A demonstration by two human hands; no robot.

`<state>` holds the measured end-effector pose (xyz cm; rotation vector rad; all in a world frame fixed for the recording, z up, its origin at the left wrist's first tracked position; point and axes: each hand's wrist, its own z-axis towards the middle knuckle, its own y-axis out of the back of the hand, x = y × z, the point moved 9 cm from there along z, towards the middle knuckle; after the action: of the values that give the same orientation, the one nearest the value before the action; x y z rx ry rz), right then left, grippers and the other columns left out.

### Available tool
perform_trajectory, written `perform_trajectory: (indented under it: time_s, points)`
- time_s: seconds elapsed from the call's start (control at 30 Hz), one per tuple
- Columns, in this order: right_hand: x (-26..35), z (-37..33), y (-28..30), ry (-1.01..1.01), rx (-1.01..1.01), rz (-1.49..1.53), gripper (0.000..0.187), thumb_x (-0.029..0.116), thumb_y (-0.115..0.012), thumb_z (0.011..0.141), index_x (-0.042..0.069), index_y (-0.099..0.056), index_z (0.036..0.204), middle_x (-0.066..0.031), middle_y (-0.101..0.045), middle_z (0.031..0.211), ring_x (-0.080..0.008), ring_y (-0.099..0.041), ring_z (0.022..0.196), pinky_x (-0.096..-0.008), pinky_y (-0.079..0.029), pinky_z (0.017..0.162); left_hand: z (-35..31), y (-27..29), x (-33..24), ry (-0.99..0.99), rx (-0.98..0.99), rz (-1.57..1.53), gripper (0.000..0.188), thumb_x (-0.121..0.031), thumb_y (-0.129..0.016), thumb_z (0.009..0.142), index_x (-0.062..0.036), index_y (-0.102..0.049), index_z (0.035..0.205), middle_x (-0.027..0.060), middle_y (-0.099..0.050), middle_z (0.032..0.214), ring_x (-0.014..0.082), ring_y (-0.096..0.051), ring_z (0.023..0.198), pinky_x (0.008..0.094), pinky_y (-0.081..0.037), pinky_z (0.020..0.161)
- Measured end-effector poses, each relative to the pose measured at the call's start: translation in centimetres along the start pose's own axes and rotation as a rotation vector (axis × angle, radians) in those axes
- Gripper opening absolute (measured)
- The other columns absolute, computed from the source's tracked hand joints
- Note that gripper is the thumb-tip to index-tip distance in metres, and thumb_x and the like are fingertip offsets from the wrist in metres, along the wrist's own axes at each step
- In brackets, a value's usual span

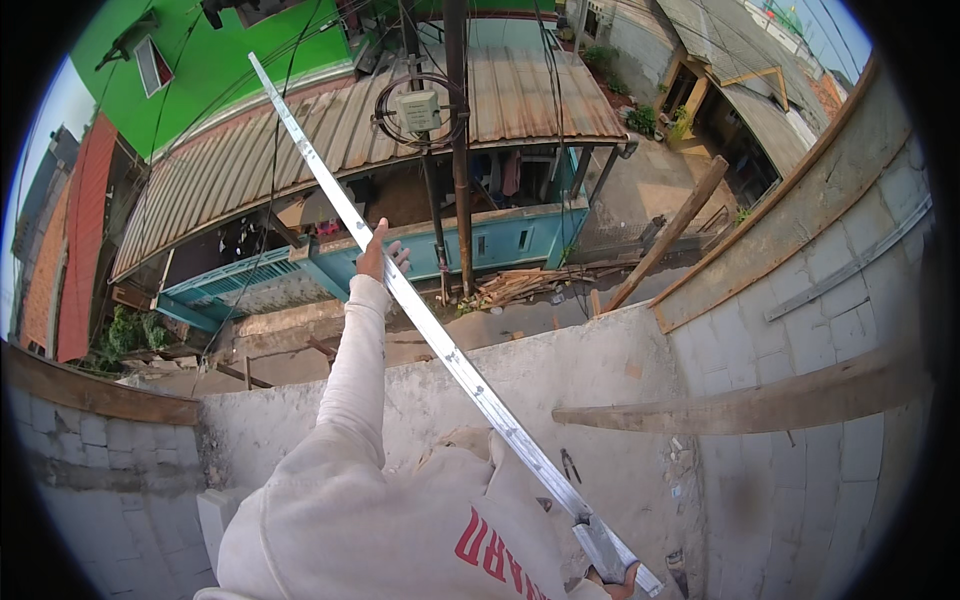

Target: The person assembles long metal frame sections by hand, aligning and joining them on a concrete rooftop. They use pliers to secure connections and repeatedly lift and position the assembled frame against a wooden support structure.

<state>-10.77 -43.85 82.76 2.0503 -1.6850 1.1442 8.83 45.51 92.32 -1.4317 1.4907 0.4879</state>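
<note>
A long silvery metal channel bar (pixel 445 345) runs diagonally from the upper left down to the lower right. Stretched out forward, my left hand (pixel 374 255) grips it along its upper half, thumb on one side and fingertips showing on the other. At its low end, close to my body, my right hand (pixel 622 586) is closed round the bar, partly cut off by the picture's lower edge. A short metal piece (pixel 600 548) lies against the bar there. The bar's far end reaches out past the wall's edge.
Below me is a rough concrete surface (pixel 620 350) with a slim dark tool (pixel 571 466) on it. A wooden plank (pixel 740 402) juts in from the block wall (pixel 840 490) at right. Beyond stand a slanted wooden post (pixel 670 232), poles, overhead cables (pixel 290 60) and a metal roof (pixel 510 105).
</note>
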Motion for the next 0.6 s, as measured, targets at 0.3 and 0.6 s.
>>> perform_trajectory:
  time_s: [0.3, 0.6]
  points:
    - [-0.5, -3.8, -2.5, -0.035, -0.039, -0.07, 0.04, 0.027, -0.079, 0.079, 0.001, -0.072, 0.108, -0.0196, -0.072, 0.108, -0.0393, -0.069, 0.094, -0.0555, -0.058, 0.082, 2.2, 0.4, 4.2, -0.119, -0.032, -0.02, 0.017, -0.006, -0.071, 0.074, 0.0032, -0.06, 0.081, 0.0097, -0.06, 0.064, 0.022, -0.058, 0.049, 0.0375, -0.049, 0.046]
    - [0.1, -4.7, -1.1, -0.111, 0.005, -0.078, 0.032, 0.027, -0.075, 0.083, 0.003, -0.071, 0.104, -0.0188, -0.072, 0.1, -0.0365, -0.07, 0.086, -0.052, -0.059, 0.075, -11.8, -2.2, 10.4, -0.17, -0.059, -0.084, 0.021, -0.005, -0.07, 0.076, 0.0033, -0.059, 0.091, 0.0091, -0.059, 0.065, 0.0202, -0.057, 0.047, 0.0358, -0.048, 0.045]
